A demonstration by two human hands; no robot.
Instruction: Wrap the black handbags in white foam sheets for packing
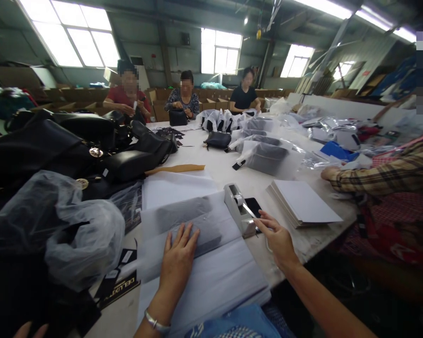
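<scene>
A dark flat item under thin white tissue paper (pixel 206 234) lies in front of me on a stack of white paper sheets (pixel 225 277). My left hand (pixel 179 256) rests flat on this wrapped item, fingers spread. A grey tape dispenser (pixel 237 211) stands just to the right of it. At the dispenser's front end, my right hand (pixel 278 237) pinches with thumb and forefinger at the end of the clear tape (pixel 248 209). A black phone-like object (pixel 253 208) lies behind the dispenser, partly hidden.
Black handbags (pixel 49 150) and a crumpled plastic bag (pixel 84 234) crowd the left. White boards (pixel 305 202) are stacked at right, with tissue-wrapped bags (pixel 268 155) behind. Several co-workers sit around the table; a plaid sleeve (pixel 384 176) reaches in from the right. Someone's fingers (pixel 31 330) show at lower left.
</scene>
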